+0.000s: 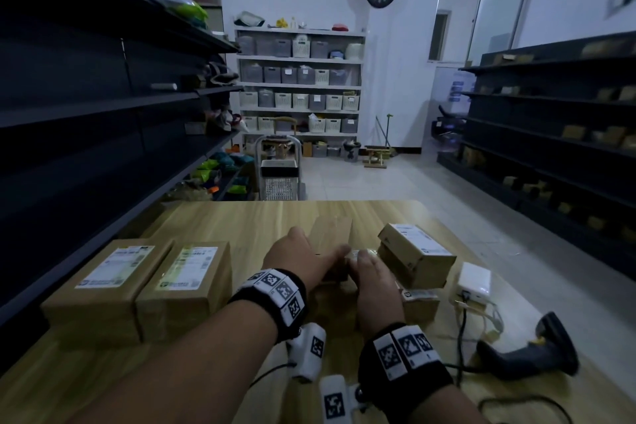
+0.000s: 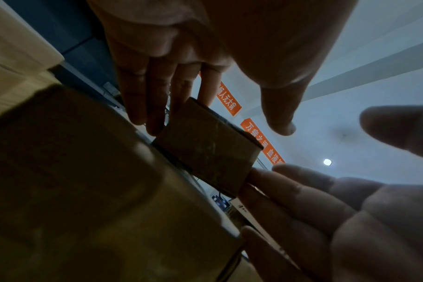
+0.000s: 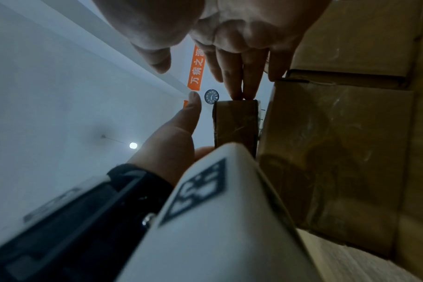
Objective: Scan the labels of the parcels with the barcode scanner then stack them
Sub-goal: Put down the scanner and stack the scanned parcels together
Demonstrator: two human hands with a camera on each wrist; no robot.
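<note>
Steadying a small box point(image 2: 209, 145) between our left hand point(image 1: 303, 256) and right hand point(image 1: 373, 280), straight fingers on its sides, mid-table; scanner point(image 1: 537, 351) lies idle, stack point(image 1: 414, 256) begun, two big boxes point(image 1: 137, 289) wait.

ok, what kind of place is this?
Probably a small parcel depot or stockroom: dark shelving along both sides, labelled parcels on a wooden table, and a barcode scanner lying beside them.
</note>
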